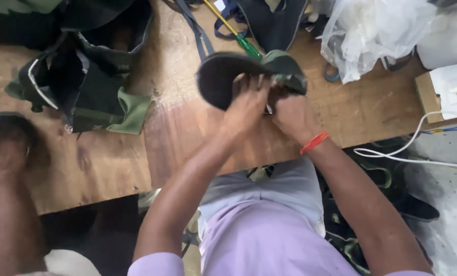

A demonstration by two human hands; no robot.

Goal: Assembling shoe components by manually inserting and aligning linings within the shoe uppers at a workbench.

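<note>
Together, the left hand [246, 105] and right hand [292, 116] clench a dark, rounded shoe piece [227, 76] with olive fabric edging above the worn wooden table [371, 107], crumpled plastic bag [371, 36] beyond.

Over the wooden worktop [106, 158], the left hand [246, 105] and right hand [292, 116] both grip a dark shoe upper [228, 71] with olive trim; a green-handled tool [241, 41] lies just behind.

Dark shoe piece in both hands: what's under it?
Under the dark shoe piece lies the bare wooden table. Left hand and right hand cover its near edge; a small pale item shows between them, unidentifiable. A green-handled tool runs behind.
</note>
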